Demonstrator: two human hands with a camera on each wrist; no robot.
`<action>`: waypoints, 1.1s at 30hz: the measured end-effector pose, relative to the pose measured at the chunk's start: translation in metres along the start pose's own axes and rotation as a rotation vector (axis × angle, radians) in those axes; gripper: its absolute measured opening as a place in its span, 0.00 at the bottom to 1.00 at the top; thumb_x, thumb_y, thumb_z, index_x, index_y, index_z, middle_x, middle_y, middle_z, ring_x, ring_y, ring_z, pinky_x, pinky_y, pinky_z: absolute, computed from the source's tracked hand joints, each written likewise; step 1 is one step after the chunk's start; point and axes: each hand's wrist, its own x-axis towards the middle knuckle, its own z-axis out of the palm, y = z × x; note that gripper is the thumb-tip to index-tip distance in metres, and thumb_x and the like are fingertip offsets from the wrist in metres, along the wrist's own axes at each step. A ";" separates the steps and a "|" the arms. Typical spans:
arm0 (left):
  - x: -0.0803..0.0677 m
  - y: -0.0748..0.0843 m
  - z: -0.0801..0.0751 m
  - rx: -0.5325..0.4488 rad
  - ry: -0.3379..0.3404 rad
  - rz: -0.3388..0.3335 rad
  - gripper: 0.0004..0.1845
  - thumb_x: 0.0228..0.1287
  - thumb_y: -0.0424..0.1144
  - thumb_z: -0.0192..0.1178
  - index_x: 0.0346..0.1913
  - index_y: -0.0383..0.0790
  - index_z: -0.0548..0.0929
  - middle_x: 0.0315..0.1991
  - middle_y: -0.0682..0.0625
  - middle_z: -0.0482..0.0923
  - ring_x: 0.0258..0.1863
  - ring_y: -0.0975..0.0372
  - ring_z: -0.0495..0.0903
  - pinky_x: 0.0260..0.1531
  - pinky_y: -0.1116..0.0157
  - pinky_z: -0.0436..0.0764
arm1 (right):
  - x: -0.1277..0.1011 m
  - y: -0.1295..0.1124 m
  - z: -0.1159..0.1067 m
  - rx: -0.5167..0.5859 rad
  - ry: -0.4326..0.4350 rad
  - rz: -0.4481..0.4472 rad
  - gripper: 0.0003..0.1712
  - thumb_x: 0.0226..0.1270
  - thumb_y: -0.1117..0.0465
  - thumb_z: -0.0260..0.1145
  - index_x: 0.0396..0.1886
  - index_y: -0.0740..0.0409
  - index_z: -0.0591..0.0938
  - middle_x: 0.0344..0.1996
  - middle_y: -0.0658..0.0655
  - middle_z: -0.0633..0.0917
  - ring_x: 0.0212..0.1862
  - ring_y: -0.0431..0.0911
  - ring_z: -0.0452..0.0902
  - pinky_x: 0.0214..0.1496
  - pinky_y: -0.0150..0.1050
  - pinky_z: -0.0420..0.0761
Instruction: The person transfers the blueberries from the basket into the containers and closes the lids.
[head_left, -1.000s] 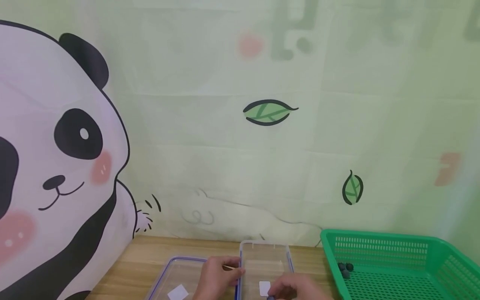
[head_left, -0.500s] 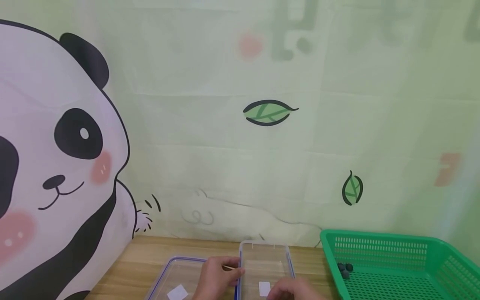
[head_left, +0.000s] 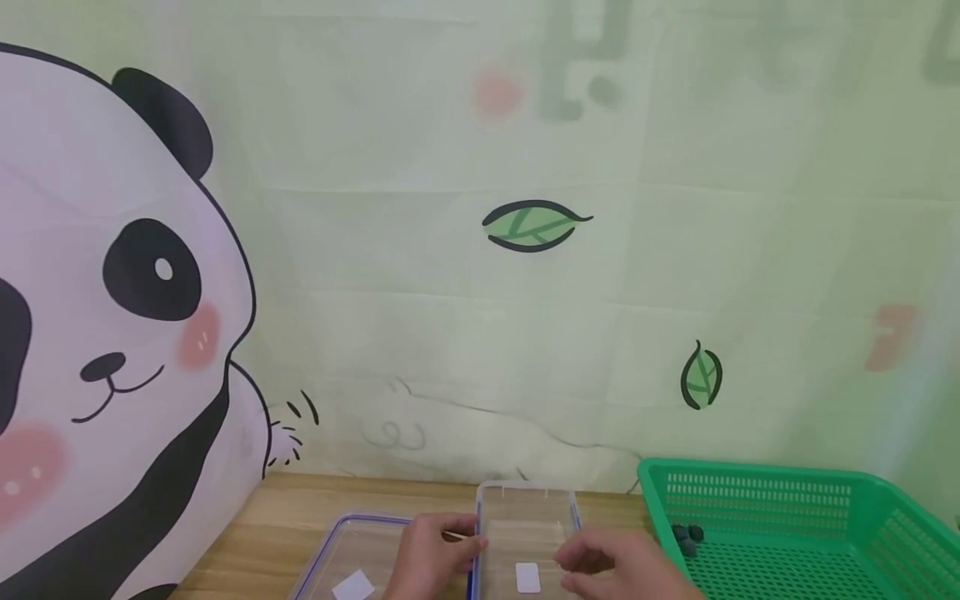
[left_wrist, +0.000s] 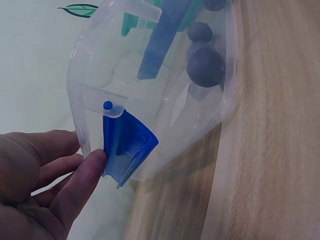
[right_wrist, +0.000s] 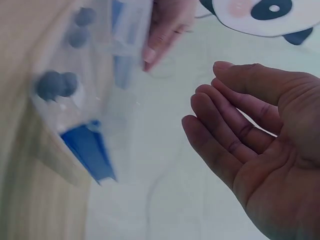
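A clear plastic box (head_left: 564, 510) with blue clasps stands at the table's near edge, and several dark blue berries (left_wrist: 205, 65) lie inside it. My left hand (head_left: 465, 542) grips the box's left rim, and its thumb (left_wrist: 82, 175) touches a blue clasp (left_wrist: 127, 145). Just right of the box my right hand (head_left: 581, 558) hovers, its palm up and fingers loosely spread, holding nothing (right_wrist: 210, 100). The right wrist view shows the berries (right_wrist: 55, 85) and the left hand's fingers (right_wrist: 165, 30) on the rim.
The box's clear lid (head_left: 352, 542) lies flat to its left. At the right stands a green mesh basket (head_left: 787, 500) with a few dark berries (head_left: 686, 536) inside. A panda-and-leaf curtain hangs close behind the wooden table (head_left: 300, 500).
My right hand has lifted out of the box and moved right toward the basket, opening as it went. The left hand has kept its hold on the rim.
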 end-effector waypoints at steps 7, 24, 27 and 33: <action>-0.001 0.000 0.000 -0.007 -0.001 0.008 0.14 0.61 0.25 0.75 0.49 0.22 0.88 0.37 0.44 0.89 0.31 0.59 0.87 0.32 0.60 0.92 | -0.014 -0.008 -0.023 -0.103 0.182 -0.036 0.08 0.70 0.61 0.76 0.46 0.55 0.89 0.41 0.48 0.90 0.41 0.40 0.85 0.42 0.32 0.87; 0.000 0.001 0.000 0.007 -0.009 -0.006 0.15 0.63 0.26 0.74 0.50 0.23 0.88 0.37 0.45 0.88 0.31 0.59 0.87 0.32 0.61 0.92 | -0.053 -0.014 -0.085 -0.311 0.393 0.016 0.11 0.73 0.54 0.74 0.51 0.50 0.88 0.44 0.43 0.89 0.45 0.37 0.85 0.47 0.35 0.87; -0.001 0.001 0.000 0.000 -0.004 0.023 0.15 0.62 0.26 0.74 0.50 0.22 0.88 0.38 0.44 0.89 0.31 0.58 0.88 0.30 0.63 0.92 | -0.053 -0.014 -0.101 -0.376 0.390 -0.007 0.10 0.72 0.56 0.75 0.50 0.51 0.89 0.43 0.42 0.89 0.43 0.35 0.84 0.47 0.34 0.87; -0.002 0.001 -0.001 -0.007 -0.003 0.030 0.14 0.62 0.25 0.74 0.49 0.22 0.88 0.37 0.44 0.88 0.31 0.58 0.87 0.30 0.63 0.92 | -0.047 0.000 -0.128 -0.406 0.363 -0.081 0.08 0.72 0.60 0.75 0.48 0.53 0.89 0.40 0.43 0.89 0.42 0.35 0.84 0.45 0.34 0.88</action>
